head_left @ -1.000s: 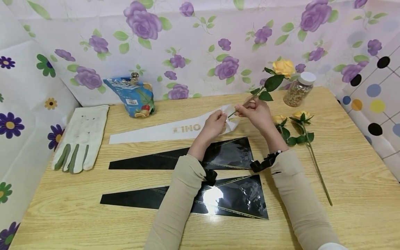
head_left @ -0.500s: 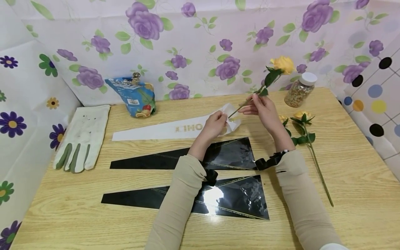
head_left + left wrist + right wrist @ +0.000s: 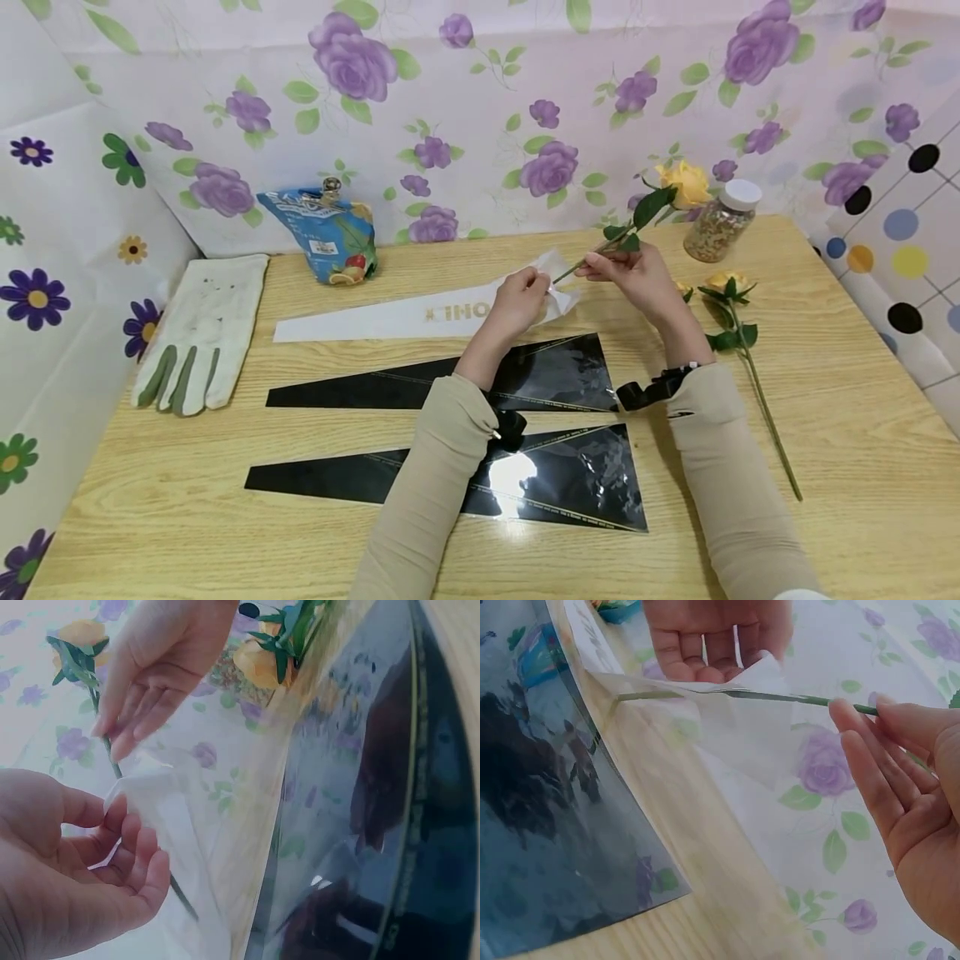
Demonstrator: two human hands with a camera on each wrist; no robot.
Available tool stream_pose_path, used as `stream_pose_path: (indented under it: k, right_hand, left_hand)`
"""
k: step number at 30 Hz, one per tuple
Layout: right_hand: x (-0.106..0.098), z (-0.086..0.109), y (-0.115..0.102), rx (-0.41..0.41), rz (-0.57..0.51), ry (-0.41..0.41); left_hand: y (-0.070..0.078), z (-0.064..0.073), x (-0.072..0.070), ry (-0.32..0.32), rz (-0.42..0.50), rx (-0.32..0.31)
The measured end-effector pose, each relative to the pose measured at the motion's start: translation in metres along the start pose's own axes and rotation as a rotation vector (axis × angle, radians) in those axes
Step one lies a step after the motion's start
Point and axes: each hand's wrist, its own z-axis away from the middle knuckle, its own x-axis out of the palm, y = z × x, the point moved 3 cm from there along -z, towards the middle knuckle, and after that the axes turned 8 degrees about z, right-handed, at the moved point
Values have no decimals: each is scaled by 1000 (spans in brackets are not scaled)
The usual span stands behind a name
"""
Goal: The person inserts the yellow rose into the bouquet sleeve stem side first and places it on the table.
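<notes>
In the head view my left hand (image 3: 521, 298) pinches the open mouth of a white, gold-lettered tapered flower sleeve (image 3: 367, 323). Thumb and fingertips of my right hand (image 3: 636, 271) hold the green stem of a yellow rose (image 3: 684, 185), below its leaves. The bloom tilts up to the right. The stem's lower end runs inside the sleeve; in the left wrist view the stem (image 3: 182, 896) shows past the left fingers. From the right wrist, the translucent sleeve film (image 3: 754, 742) hangs around the stem, with the left fingers at its edge.
Two black tapered sleeves (image 3: 360, 392) lie nearer on the table. More yellow roses (image 3: 727, 283) lie at right, partly behind the right arm. A jar (image 3: 720, 223), a blue clipped pouch (image 3: 330, 237) and a white-green glove (image 3: 206, 329) stand or lie around the edges.
My right hand has moved away from the left, up the stem toward the leaves, its fingers loosening then pinching again. The rose's bloom has dipped slightly. The left hand keeps its place at the sleeve.
</notes>
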Motion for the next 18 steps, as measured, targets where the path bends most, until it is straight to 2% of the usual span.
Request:
stream_pose_path:
  k: [7, 12, 15, 18]
  right_hand:
    - [10, 2, -13, 39, 46, -81]
    - [11, 1, -17, 42, 97, -81]
    - [7, 0, -11, 71, 95, -73]
    - [4, 0, -5, 117, 47, -52]
  left_hand:
    - [3, 0, -1, 26, -33, 28]
    - [3, -1, -2, 44, -14, 14]
    - [2, -1, -2, 35, -3, 7]
    - [2, -1, -1, 32, -8, 16]
